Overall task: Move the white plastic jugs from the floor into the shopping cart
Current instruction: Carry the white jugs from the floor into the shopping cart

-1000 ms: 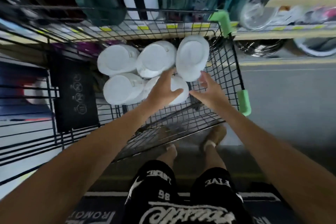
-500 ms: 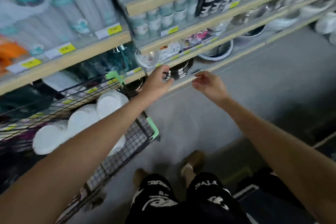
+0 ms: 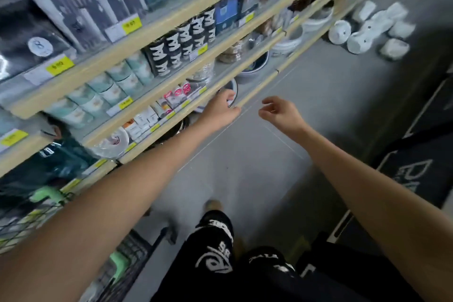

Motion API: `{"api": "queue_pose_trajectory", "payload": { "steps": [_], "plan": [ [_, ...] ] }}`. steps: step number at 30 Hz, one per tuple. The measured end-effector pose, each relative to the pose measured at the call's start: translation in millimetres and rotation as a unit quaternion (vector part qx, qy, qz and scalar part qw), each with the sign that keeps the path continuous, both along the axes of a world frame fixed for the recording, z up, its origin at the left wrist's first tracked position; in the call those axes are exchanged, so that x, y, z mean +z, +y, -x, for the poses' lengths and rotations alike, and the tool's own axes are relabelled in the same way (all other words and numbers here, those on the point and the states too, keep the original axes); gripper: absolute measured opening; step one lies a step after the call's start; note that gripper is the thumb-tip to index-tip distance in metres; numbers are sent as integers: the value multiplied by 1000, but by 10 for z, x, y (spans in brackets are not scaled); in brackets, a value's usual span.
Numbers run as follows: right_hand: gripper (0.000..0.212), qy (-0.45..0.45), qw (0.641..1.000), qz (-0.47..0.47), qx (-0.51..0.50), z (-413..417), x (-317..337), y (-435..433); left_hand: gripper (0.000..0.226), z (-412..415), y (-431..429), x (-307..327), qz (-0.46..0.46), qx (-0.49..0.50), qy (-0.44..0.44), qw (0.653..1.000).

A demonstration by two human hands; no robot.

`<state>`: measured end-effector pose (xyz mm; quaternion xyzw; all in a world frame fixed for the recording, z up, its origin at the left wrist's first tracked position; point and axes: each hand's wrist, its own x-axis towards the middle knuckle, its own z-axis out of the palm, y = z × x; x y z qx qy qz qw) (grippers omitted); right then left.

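Several white plastic jugs point(image 3: 372, 28) lie in a cluster on the grey floor at the far upper right, beside the foot of the shelving. The black wire shopping cart point(image 3: 127, 255) with green corner guards shows only at the lower left edge; its contents are hidden by my left arm. My left hand point(image 3: 221, 110) reaches forward in front of the lower shelf edge, fingers loosely curled and holding nothing. My right hand point(image 3: 279, 111) hovers over the floor beside it, fingers relaxed and empty. Both hands are far from the jugs.
Wooden shelves point(image 3: 171, 39) stocked with cups, boxes and bowls run along the left. A dark printed floor mat point(image 3: 416, 169) lies at the right. Grey floor point(image 3: 306, 95) stretches between me and the jugs. My legs in black shorts are below.
My view has swung right, away from the cart, which slid to the lower left. Both hands left the jugs in the cart and are empty. The jugs on the floor came into view.
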<state>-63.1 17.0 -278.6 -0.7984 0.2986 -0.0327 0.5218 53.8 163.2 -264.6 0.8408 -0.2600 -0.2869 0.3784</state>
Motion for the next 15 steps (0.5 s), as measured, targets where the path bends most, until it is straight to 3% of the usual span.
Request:
{"api": "queue_pose_trajectory", "payload": {
  "steps": [15],
  "plan": [
    [36,13,986,7,-168,-640,17,-2895,55,-1118,-3437,-181,-25,-174,-8,984]
  ]
}}
